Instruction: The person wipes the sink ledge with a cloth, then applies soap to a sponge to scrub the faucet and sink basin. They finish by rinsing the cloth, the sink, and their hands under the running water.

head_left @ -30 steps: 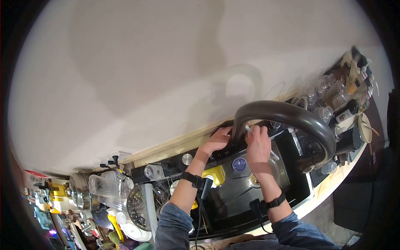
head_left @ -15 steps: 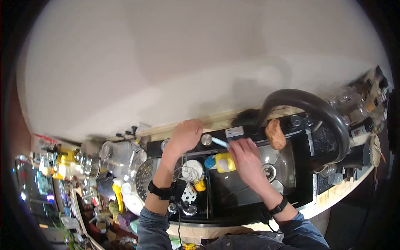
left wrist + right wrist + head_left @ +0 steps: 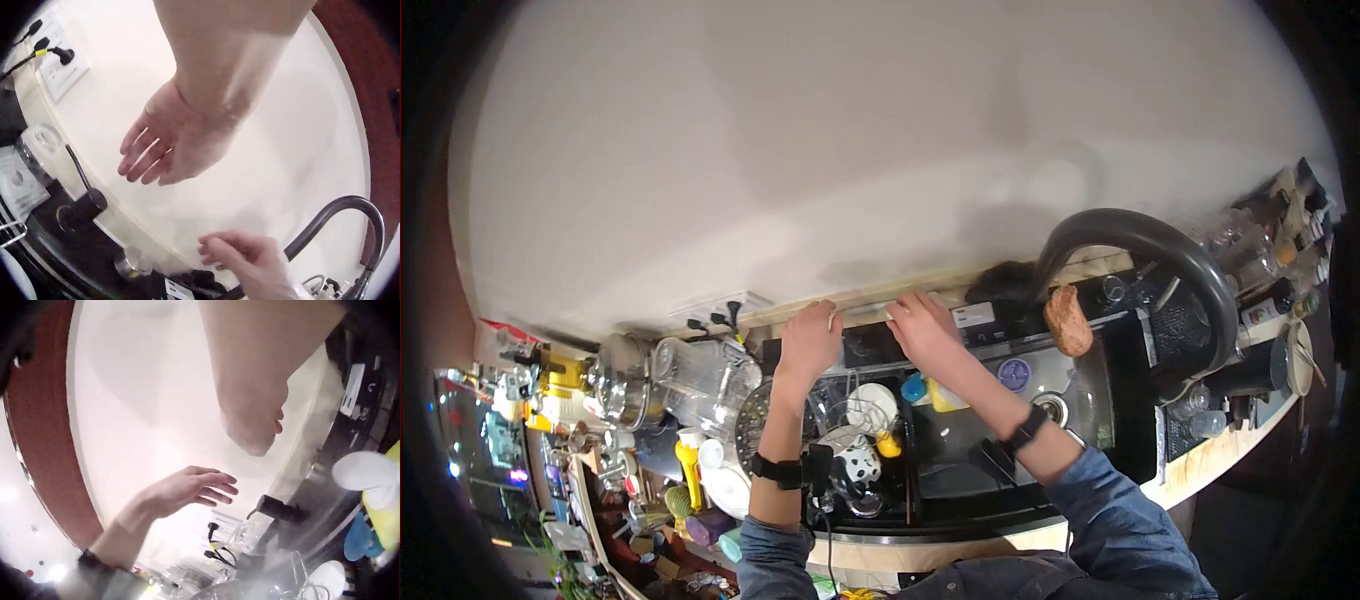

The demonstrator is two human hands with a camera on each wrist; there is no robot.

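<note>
My left hand (image 3: 812, 338) is raised over the back ledge of the sink, left of centre. In the left wrist view its fingers stretch out slightly bent, with nothing between them. Nearest below it is a black soap pump (image 3: 84, 209). My right hand (image 3: 922, 328) hovers beside it, fingers loosely curled, and nothing shows in it in the left wrist view. A metal knob (image 3: 131, 262) stands on the ledge near both hands. To the right, a reddish-brown sweet potato (image 3: 1068, 320) lies across the sink's back edge by the big black faucet (image 3: 1160, 225).
In the black sink sit a yellow bottle (image 3: 945, 398) with a blue part (image 3: 914, 388) and a round purple drain cover (image 3: 1014, 375). A spotted cup (image 3: 858, 462) stands among dishes at the left. Plugs fill a wall socket (image 3: 65, 72). Clear containers (image 3: 700, 380) crowd the left counter.
My right hand has moved left to beside my left hand; the light blue stick it held is out of sight. My left hand went left from the faucet. The sweet potato came into view.
</note>
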